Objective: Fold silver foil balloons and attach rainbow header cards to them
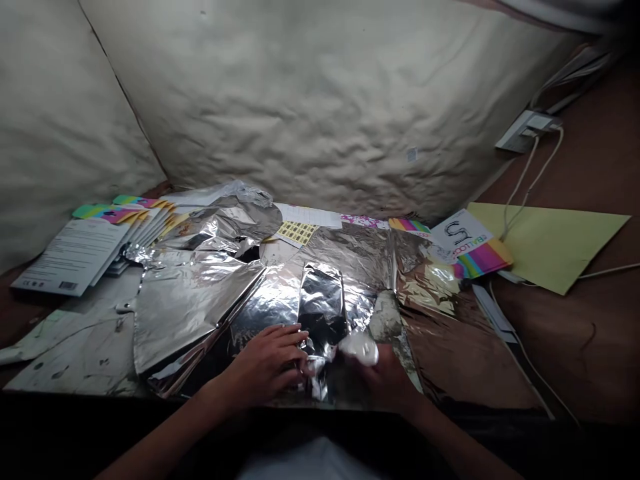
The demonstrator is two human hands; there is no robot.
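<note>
Left of your left fingers (287,340), the silver foil stack (187,317) blocks you; right of your right hand (387,377), you can pass above the flat brown sheet (470,363).

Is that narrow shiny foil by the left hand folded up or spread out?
Folded up, it looks like: the foil makes a narrow strip with straight long sides, near the left hand.

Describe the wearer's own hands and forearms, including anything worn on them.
The bare left hand and blurred, bare right hand wear no gloves. The slim left forearm and right forearm show no sleeve, watch or bracelet. Whether there are rings is unclear. Pale, blurred cloth shows between the arms, perhaps clothing.
</note>
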